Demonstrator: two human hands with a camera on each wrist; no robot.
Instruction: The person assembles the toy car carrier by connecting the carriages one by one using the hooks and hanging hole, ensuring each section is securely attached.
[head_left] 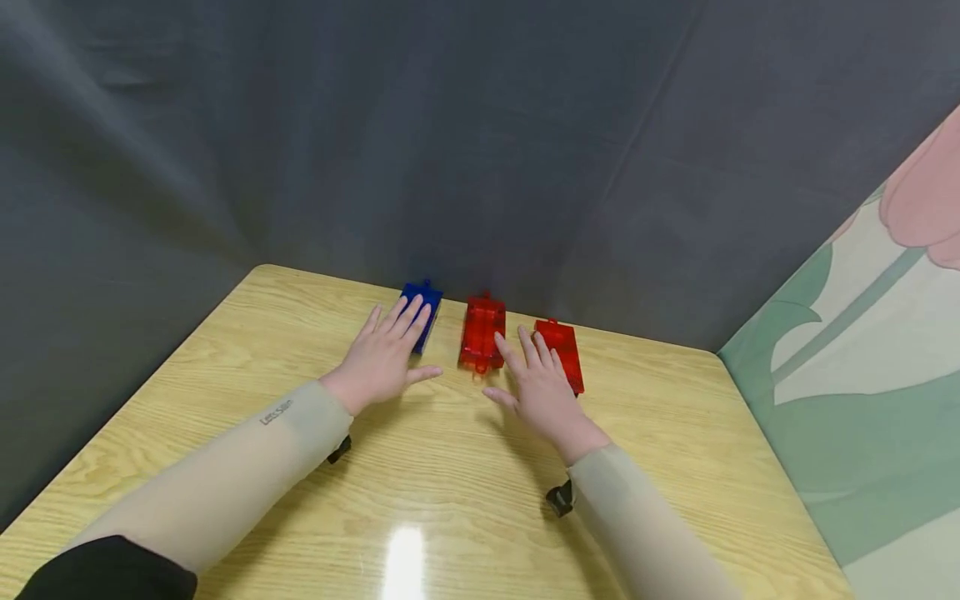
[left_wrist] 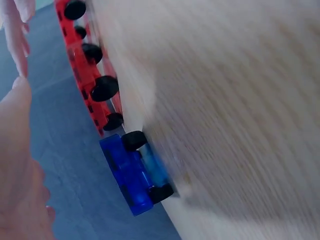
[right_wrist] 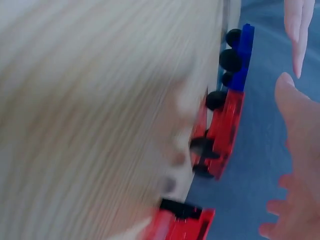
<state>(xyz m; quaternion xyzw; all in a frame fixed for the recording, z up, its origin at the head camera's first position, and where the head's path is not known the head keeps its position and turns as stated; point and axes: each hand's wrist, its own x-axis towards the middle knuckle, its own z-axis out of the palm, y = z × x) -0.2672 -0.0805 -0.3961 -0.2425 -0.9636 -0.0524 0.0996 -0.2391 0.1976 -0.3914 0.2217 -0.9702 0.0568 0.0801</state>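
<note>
In the head view, a blue toy car (head_left: 432, 297) with a translucent look lies near the table's far edge, partly hidden under the fingers of my left hand (head_left: 384, 358). That hand is spread flat, and the left wrist view shows it above the blue toy car (left_wrist: 129, 172), apart from it. A red translucent toy car (head_left: 483, 325) sits in the middle. To its right is a second red toy car (head_left: 564, 346), with my right hand (head_left: 542, 398) held over its near left side, fingers spread. The right wrist view shows black wheels under the middle red toy car (right_wrist: 227, 127).
All three cars stand on a light wooden table (head_left: 450, 475), near its back edge. Behind it hangs a dark grey cloth (head_left: 480, 150). A flower-patterned panel (head_left: 862, 375) borders the table on the right.
</note>
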